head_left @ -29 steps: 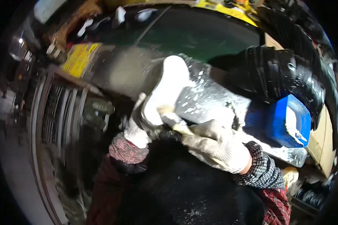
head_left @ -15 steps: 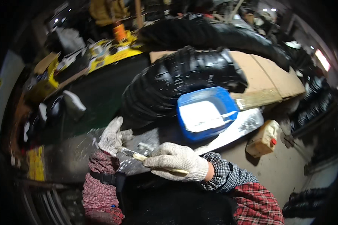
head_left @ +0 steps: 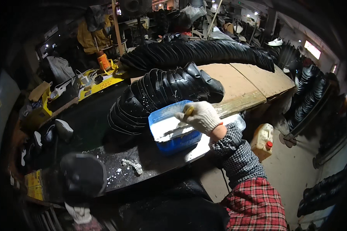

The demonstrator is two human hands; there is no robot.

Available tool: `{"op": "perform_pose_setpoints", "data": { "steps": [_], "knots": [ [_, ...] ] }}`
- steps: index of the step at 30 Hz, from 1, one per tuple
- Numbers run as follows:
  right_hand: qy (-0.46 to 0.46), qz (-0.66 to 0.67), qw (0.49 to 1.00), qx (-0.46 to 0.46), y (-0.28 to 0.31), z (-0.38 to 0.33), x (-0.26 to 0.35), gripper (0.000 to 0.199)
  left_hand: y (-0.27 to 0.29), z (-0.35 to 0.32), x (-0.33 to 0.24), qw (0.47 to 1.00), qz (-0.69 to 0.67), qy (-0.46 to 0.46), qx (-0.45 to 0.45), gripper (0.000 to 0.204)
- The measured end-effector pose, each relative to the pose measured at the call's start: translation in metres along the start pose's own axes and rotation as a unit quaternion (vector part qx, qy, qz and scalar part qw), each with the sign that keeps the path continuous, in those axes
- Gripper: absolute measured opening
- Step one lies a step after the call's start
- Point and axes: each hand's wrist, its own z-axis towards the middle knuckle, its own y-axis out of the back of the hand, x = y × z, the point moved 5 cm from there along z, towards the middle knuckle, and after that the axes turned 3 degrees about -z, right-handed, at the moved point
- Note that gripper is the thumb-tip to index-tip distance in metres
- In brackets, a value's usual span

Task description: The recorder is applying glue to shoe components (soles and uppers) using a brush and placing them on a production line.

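Note:
My right hand [head_left: 201, 118], in a white knitted glove, is closed round a brush [head_left: 189, 111] with a pale yellowish handle. The brush's lower end is at the white liquid [head_left: 164, 125] inside a blue tub [head_left: 169, 148]. At the lower left my left hand [head_left: 78, 213], gloved too, grips a blurred black rounded piece [head_left: 83, 175] that looks like a shoe upper. Its fingers are partly hidden beneath that piece. Beyond the tub lies a row of nested black shoe pieces [head_left: 144, 92].
A longer black row [head_left: 196, 54] lies behind on cardboard [head_left: 235, 82]. A crumpled whitish scrap [head_left: 132, 166] and white drips lie on the dark bench. Shoes [head_left: 64, 130] stand at left. A red-capped jug [head_left: 262, 140] is on the floor at right.
My right hand has swung up and right with the brush, from near my left hand to the tub. My left hand has dropped lower left and now holds the black piece. The view has shifted.

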Motion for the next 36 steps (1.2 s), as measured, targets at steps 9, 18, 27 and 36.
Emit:
{"op": "perform_pose_setpoints", "data": {
  "steps": [9, 18, 27, 36],
  "knots": [
    [0.091, 0.093, 0.979, -0.157, 0.01, -0.056, 0.021, 0.015, -0.029, -0.092, 0.089, 0.546, 0.141, -0.198, -0.802, 0.045],
    [0.144, 0.433, 0.889, -0.026, -0.093, -0.033, 0.174, 0.027, 0.019, -0.039, 0.055, 0.554, 0.459, 0.024, -0.694, 0.029],
    [0.026, 0.442, 0.875, 0.197, -0.196, -0.029, 0.176, 0.021, 0.017, -0.056, 0.048, 0.623, 0.222, -0.292, -0.691, 0.028],
    [0.357, 0.375, 0.834, 0.191, -0.181, -0.025, 0.309, 0.029, 0.042, -0.003, 0.047, 0.638, 0.33, -0.238, -0.654, 0.02]
  ]
}}
